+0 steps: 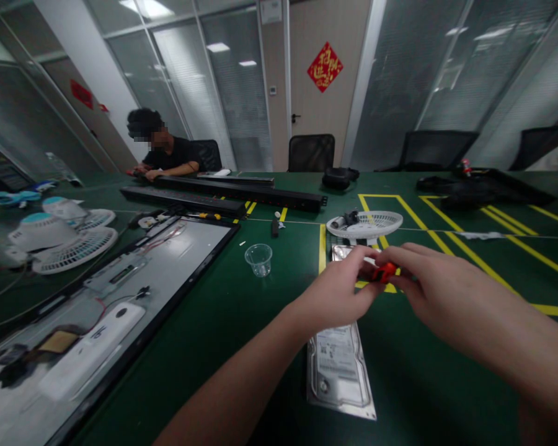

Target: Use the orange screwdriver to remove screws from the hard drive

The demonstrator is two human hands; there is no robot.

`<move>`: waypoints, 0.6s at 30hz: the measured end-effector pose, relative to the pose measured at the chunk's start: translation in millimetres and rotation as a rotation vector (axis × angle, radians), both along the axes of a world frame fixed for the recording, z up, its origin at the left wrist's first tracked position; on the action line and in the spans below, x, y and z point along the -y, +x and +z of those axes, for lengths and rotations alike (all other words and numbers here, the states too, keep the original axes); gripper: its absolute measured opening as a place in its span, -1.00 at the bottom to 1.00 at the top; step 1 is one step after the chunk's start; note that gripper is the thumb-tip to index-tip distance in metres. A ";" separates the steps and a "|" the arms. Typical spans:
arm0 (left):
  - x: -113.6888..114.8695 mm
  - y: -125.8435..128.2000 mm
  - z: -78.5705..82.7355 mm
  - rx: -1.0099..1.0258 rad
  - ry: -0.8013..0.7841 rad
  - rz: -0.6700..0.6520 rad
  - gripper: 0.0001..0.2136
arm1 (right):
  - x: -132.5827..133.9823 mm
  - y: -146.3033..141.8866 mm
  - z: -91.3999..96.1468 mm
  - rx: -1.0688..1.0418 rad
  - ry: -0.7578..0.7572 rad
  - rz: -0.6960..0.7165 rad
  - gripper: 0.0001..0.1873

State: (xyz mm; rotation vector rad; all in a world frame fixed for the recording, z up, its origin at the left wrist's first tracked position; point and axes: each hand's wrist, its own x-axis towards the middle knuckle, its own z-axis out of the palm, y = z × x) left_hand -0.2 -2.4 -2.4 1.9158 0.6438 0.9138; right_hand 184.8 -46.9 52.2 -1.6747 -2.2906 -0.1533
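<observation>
My left hand and my right hand meet in front of me, fingertips pinched together on a small red object with a dark part. The fingers cover much of it, so its kind does not show. Below my left hand a silver hard drive lies label up on the green table. Part of another metal-cased piece shows just behind my fingers. Beyond it sits a white round fan grille with small dark parts on it.
A clear plastic cup stands left of my hands. An opened flat panel and white fan parts fill the left side. Long black bars lie across the back, near a seated person. Yellow tape marks the right.
</observation>
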 end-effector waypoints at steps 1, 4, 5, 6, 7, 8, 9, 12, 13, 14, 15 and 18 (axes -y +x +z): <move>-0.1 0.1 0.0 0.008 0.008 -0.010 -0.61 | 0.3 -0.5 0.8 -0.002 -0.013 -0.012 -0.61; -0.7 0.1 0.5 0.022 0.038 -0.035 -0.56 | 2.2 -2.1 4.0 -0.009 -0.047 -0.039 -0.78; -1.0 -0.1 0.7 0.019 0.047 -0.035 -0.57 | 2.9 -2.8 5.0 -0.009 -0.052 -0.046 -0.80; -1.2 -0.3 1.1 0.012 0.056 -0.031 -0.58 | 3.4 -3.5 5.9 -0.005 -0.059 -0.061 -0.79; -1.3 -0.6 1.4 0.001 0.069 -0.024 -0.62 | 3.7 -4.3 6.6 0.000 -0.066 -0.079 -0.76; -1.4 -0.9 1.8 -0.012 0.086 -0.015 -0.66 | 3.7 -5.2 7.3 0.005 -0.075 -0.101 -0.73; -1.4 -1.2 2.1 -0.026 0.102 -0.006 -0.69 | 3.5 -6.0 7.8 0.009 -0.086 -0.119 -0.69; -1.1 -1.8 2.1 -0.050 0.117 0.006 -0.77 | 2.4 -7.4 8.9 0.020 -0.123 -0.159 -0.62; -1.0 -1.8 1.6 -0.048 0.108 0.008 -0.77 | 2.3 -7.4 9.2 0.025 -0.132 -0.168 -0.60; -0.9 -1.7 1.0 -0.039 0.093 0.009 -0.77 | 2.4 -7.0 9.4 0.032 -0.133 -0.175 -0.60; -0.8 -1.6 0.3 -0.028 0.075 0.007 -0.76 | 2.7 -6.4 9.5 0.034 -0.125 -0.174 -0.61; -0.5 -1.0 -1.4 0.001 0.014 -0.002 -0.69 | 4.0 -3.6 8.4 0.007 -0.064 -0.112 -0.70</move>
